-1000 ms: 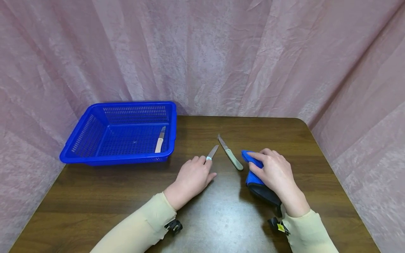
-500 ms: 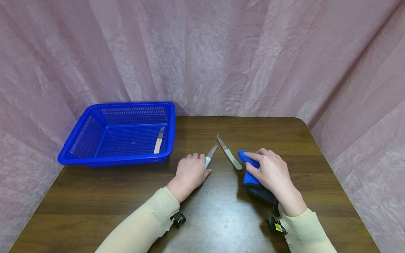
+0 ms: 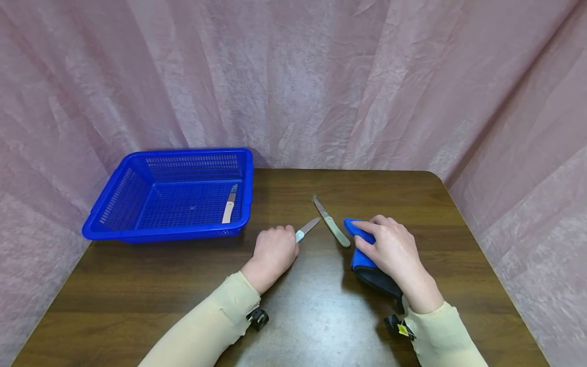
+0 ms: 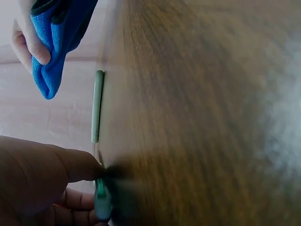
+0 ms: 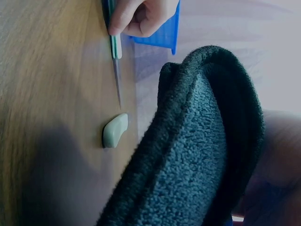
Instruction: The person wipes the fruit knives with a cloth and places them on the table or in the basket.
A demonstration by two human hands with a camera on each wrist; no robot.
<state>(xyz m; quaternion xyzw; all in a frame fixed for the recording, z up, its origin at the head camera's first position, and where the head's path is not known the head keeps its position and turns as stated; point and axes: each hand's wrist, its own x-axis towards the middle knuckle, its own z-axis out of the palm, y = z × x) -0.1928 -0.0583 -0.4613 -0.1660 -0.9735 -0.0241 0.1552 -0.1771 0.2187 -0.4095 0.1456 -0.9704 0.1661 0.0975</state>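
- Pink curtains (image 3: 293, 92) hang behind a wooden table (image 3: 390, 189), where a blue basket (image 3: 167, 233) stands.
- Inside the basket, near its right wall, lies a white-handled knife (image 3: 230, 205).
- Right of the basket, the left hand (image 3: 276, 254) holds a pale-blue-handled knife (image 3: 308, 230), thumb and curled fingers pinching its handle. Its blade has just swung rightward and the fingers have curled in, so the handle seems more securely held.
- Farther right of the basket, a green-handled knife (image 3: 337, 233) lies on the table, near the held blade's tip, touched by neither hand.
- Farthest right of the basket, the right hand (image 3: 391, 243) grips a folded blue cloth (image 3: 365, 259) between thumb and fingers, its grip unchanged.
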